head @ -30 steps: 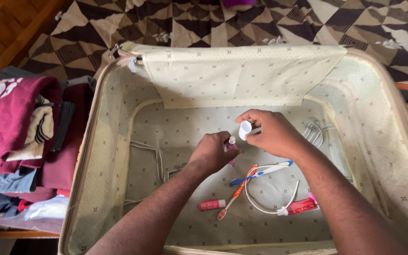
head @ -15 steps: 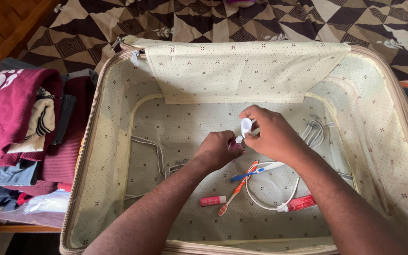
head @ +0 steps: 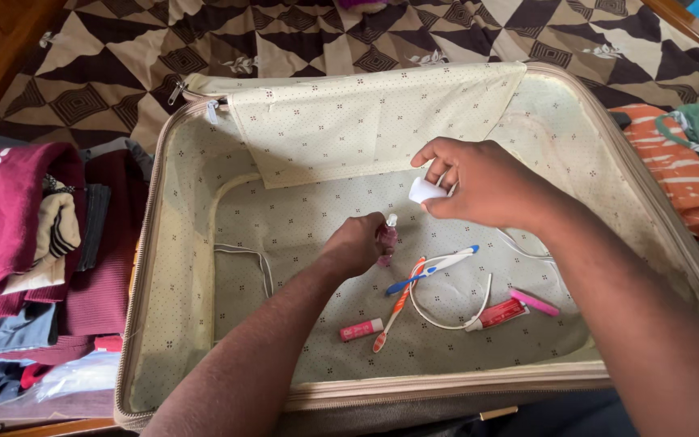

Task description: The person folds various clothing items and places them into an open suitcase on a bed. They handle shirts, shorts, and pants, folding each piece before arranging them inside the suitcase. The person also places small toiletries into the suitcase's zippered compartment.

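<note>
Small pink bottle [head: 386, 236] mostly hidden inside the clenched left hand [head: 355, 245]; only its neck and one side show, low over the suitcase [head: 204, 267] floor. Right hand [head: 479, 182] pinches a white cap [head: 425, 191], held above and apart from the bottle.

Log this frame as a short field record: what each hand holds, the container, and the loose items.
left hand: grips small pink bottle, upright
right hand: holds white cap, apart from the bottle
container: open suitcase, dotted cream lining
loose items: blue toothbrush, orange toothbrush, red tube, pink stick
left of suitcase: folded clothes
</note>
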